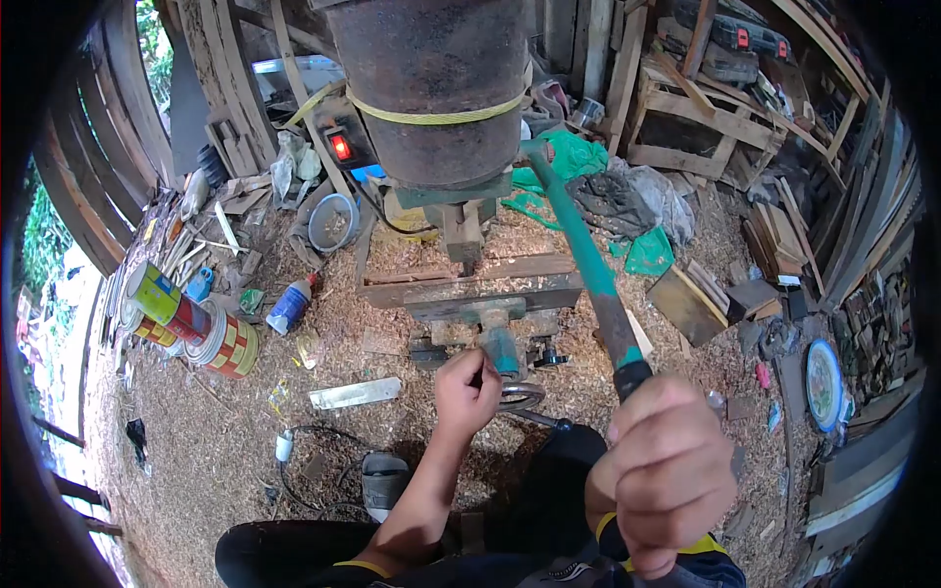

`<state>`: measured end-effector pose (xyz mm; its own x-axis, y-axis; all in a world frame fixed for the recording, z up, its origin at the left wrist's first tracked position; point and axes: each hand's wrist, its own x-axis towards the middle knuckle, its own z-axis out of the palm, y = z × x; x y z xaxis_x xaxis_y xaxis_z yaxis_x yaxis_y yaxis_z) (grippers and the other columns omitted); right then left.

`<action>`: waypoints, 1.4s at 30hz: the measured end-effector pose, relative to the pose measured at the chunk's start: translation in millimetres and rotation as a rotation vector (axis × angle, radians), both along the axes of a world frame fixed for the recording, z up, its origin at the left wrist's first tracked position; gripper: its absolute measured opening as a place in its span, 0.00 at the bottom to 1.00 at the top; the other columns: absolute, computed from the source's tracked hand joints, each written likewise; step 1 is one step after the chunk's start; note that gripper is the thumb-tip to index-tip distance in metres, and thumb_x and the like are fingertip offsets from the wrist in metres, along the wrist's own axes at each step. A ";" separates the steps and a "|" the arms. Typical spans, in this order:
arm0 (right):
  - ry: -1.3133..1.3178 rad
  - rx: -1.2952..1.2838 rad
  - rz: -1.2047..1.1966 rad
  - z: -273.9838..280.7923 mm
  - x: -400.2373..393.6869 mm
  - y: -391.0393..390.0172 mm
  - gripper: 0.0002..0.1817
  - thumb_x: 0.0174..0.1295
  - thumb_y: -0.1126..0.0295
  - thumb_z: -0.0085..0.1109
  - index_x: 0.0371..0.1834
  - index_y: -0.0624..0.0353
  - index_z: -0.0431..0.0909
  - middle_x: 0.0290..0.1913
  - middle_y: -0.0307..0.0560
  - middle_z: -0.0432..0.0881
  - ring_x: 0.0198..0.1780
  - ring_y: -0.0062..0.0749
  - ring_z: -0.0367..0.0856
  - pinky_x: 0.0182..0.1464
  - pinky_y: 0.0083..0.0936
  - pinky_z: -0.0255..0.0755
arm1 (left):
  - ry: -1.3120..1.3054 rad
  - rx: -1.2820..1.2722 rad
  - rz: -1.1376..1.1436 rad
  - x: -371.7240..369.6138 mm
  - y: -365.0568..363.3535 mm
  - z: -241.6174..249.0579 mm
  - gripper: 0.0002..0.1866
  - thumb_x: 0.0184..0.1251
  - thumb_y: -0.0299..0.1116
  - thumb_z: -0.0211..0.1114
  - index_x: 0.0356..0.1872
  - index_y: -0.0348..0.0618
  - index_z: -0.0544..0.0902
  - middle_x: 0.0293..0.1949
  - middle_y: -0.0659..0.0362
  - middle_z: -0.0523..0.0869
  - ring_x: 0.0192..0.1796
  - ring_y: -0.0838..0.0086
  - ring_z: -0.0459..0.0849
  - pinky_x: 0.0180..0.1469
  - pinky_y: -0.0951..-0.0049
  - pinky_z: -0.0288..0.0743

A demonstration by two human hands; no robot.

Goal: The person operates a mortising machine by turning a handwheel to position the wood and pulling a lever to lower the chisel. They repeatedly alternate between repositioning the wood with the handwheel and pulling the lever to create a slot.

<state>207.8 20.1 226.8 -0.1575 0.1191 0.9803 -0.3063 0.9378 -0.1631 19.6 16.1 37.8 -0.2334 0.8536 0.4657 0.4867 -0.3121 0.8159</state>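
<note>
My right hand (667,470) is wrapped round the dark grip of a long green lever (585,255). The lever runs up to the side of a rusty machine head (431,98). Below the head, a square chisel holder (461,235) points down at a wooden piece (470,284) clamped across the machine's table. My left hand (469,392) is closed beside a green cylindrical part (500,350) and a metal handwheel (522,396). Whatever its fingers hold is hidden.
A red switch (340,147) glows on the machine's left. Wood shavings cover the floor. Paint cans (223,343), a blue-and-white bottle (290,306) and a flat metal strip (355,393) lie left. Wood offcuts (691,304) and a round dish (824,385) are at right.
</note>
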 end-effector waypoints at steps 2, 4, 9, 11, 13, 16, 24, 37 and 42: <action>-0.135 0.085 0.068 -8.5 5.3 3.3 0.21 0.69 0.56 0.61 0.16 0.46 0.73 0.15 0.28 0.71 0.19 0.19 0.73 0.33 0.27 0.71 | -0.008 -0.016 -0.008 -1.4 -0.2 0.6 0.07 0.62 0.23 0.59 0.25 0.35 0.72 0.21 0.49 0.75 0.25 0.57 0.77 0.30 0.64 0.70; -0.097 0.081 0.068 -20.7 4.1 2.8 0.20 0.69 0.59 0.59 0.16 0.47 0.73 0.15 0.29 0.71 0.19 0.20 0.74 0.34 0.25 0.72 | -0.017 -0.033 -0.017 -2.5 -0.3 -0.9 0.06 0.59 0.23 0.60 0.24 0.36 0.73 0.22 0.49 0.75 0.25 0.54 0.77 0.30 0.61 0.70; 0.028 0.171 0.145 -45.6 -7.7 5.9 0.26 0.73 0.54 0.59 0.15 0.50 0.70 0.16 0.34 0.67 0.20 0.29 0.69 0.32 0.34 0.70 | -0.035 -0.052 -0.013 -1.9 0.2 2.1 0.06 0.57 0.23 0.58 0.23 0.36 0.71 0.21 0.51 0.72 0.24 0.56 0.76 0.31 0.63 0.69; -0.143 0.240 0.076 -65.1 7.1 7.4 0.17 0.65 0.63 0.53 0.16 0.47 0.72 0.17 0.32 0.72 0.20 0.24 0.75 0.34 0.26 0.76 | -0.048 -0.048 -0.020 -1.3 0.6 2.1 0.06 0.57 0.22 0.58 0.23 0.36 0.71 0.21 0.51 0.72 0.24 0.56 0.75 0.31 0.63 0.69; -0.170 0.205 0.084 -78.7 9.6 4.3 0.17 0.65 0.62 0.52 0.16 0.49 0.73 0.18 0.32 0.72 0.20 0.24 0.75 0.34 0.27 0.76 | -0.053 -0.055 -0.039 -2.4 -0.1 0.1 0.05 0.56 0.22 0.58 0.24 0.36 0.72 0.21 0.51 0.73 0.25 0.56 0.76 0.31 0.64 0.70; -0.176 0.142 0.070 -88.0 12.6 -4.2 0.22 0.68 0.56 0.45 0.17 0.51 0.75 0.19 0.34 0.73 0.21 0.27 0.75 0.37 0.29 0.78 | -0.060 -0.040 -0.047 -3.4 -1.0 -2.2 0.04 0.56 0.23 0.59 0.25 0.35 0.73 0.22 0.51 0.74 0.25 0.56 0.76 0.32 0.64 0.71; -0.446 -0.551 0.161 -42.5 22.8 -35.4 0.34 0.77 0.43 0.38 0.18 0.52 0.80 0.19 0.35 0.79 0.26 0.34 0.80 0.59 0.36 0.69 | -0.142 -0.041 -0.032 -3.4 -4.0 1.3 0.06 0.62 0.26 0.60 0.26 0.36 0.77 0.22 0.48 0.77 0.24 0.59 0.79 0.31 0.65 0.72; -0.614 -1.993 -0.252 26.8 -16.9 -42.6 0.11 0.73 0.65 0.56 0.48 0.60 0.70 0.38 0.46 0.77 0.28 0.33 0.81 0.22 0.32 0.70 | -0.202 -0.060 0.004 -5.5 -2.7 -8.1 0.10 0.64 0.34 0.63 0.29 0.37 0.80 0.24 0.46 0.80 0.26 0.54 0.81 0.32 0.62 0.73; -0.540 -2.047 -0.293 14.9 -21.8 -33.6 0.20 0.75 0.53 0.56 0.28 0.53 0.69 0.18 0.36 0.67 0.14 0.28 0.66 0.17 0.32 0.60 | -0.229 -0.044 0.001 -5.6 -1.5 -6.5 0.11 0.64 0.34 0.63 0.27 0.35 0.79 0.21 0.46 0.79 0.24 0.55 0.80 0.30 0.62 0.72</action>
<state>185.9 -13.5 241.7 -0.0907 0.7519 -0.6530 0.1913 -0.6303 -0.7524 14.0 14.5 31.3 -0.3298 0.8718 0.3623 0.2872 -0.2729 0.9182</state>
